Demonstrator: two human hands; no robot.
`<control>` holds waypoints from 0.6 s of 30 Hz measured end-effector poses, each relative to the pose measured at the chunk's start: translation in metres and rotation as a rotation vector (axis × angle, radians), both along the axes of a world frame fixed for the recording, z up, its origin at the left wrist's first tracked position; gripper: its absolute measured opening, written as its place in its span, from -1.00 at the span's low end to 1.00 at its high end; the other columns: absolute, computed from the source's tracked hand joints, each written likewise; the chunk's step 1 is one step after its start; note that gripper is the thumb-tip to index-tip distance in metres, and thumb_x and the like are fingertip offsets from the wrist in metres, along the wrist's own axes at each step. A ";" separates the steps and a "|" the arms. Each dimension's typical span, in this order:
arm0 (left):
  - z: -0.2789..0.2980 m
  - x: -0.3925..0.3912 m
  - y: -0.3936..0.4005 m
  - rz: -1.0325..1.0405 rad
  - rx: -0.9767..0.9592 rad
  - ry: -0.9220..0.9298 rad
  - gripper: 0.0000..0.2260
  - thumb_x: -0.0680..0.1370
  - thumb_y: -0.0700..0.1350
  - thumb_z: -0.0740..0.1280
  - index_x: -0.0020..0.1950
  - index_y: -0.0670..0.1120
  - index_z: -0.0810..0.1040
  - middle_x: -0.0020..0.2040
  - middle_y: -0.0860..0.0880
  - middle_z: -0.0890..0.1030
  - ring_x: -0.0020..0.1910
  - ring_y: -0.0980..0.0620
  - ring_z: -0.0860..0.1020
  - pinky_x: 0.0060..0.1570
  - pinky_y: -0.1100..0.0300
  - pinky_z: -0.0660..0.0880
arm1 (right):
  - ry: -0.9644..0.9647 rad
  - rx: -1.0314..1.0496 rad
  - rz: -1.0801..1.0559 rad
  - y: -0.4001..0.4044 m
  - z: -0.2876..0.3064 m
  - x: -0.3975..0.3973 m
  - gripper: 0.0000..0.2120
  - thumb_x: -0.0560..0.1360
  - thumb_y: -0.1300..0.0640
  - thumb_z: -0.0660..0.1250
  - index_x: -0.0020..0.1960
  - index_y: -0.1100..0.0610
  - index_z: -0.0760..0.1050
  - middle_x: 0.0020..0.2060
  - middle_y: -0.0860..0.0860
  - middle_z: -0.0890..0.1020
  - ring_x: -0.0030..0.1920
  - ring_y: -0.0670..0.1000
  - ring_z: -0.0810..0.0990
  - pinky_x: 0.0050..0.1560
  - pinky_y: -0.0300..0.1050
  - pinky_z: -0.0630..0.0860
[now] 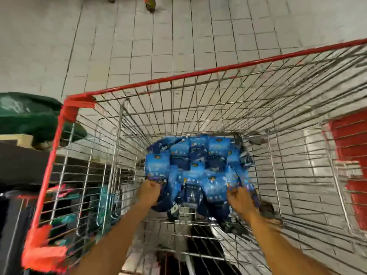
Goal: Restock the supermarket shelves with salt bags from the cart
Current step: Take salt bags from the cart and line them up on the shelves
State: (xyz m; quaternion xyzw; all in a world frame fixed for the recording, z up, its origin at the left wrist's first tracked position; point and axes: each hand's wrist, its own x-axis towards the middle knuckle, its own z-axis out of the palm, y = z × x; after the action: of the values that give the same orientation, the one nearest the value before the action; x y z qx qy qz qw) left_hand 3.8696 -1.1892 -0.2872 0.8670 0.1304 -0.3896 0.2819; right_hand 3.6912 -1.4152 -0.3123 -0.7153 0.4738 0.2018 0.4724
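A wire shopping cart (178, 78) with a red rim fills the view. Several blue salt bags (196, 163) lie piled at its bottom. Both my arms reach down into it. My left hand (149, 192) curls its fingers round the near left edge of a blue bag. My right hand (238, 199) pinches the near right edge of another blue bag in the pile. The picture is blurred, so the exact hold of each finger is unclear.
A grey tiled floor (178, 36) stretches ahead of the cart. Dark shelving (21, 163) with green packs (29, 114) stands at the left, teal packs (103, 201) lower down. A red panel (351, 135) shows through the wire at the right. Someone's shoes (150, 3) stand far ahead.
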 end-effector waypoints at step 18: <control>-0.188 0.008 0.004 -0.014 0.414 -0.167 -0.21 0.42 0.18 0.49 0.39 -0.31 0.27 0.35 -0.33 0.37 0.36 -0.31 0.34 0.27 -0.12 0.37 | 0.349 -0.252 -0.084 0.039 -0.160 -0.023 -0.05 0.28 -0.16 0.60 0.40 0.30 0.23 0.30 0.30 0.45 0.31 0.30 0.46 0.28 0.19 0.43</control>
State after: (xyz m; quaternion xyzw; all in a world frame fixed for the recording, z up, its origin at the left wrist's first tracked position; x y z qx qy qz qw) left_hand 3.8777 -1.1853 -0.4749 0.9366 0.1776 -0.2833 0.1052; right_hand 3.6678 -1.3765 -0.4721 -0.7024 0.5994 0.2418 0.2980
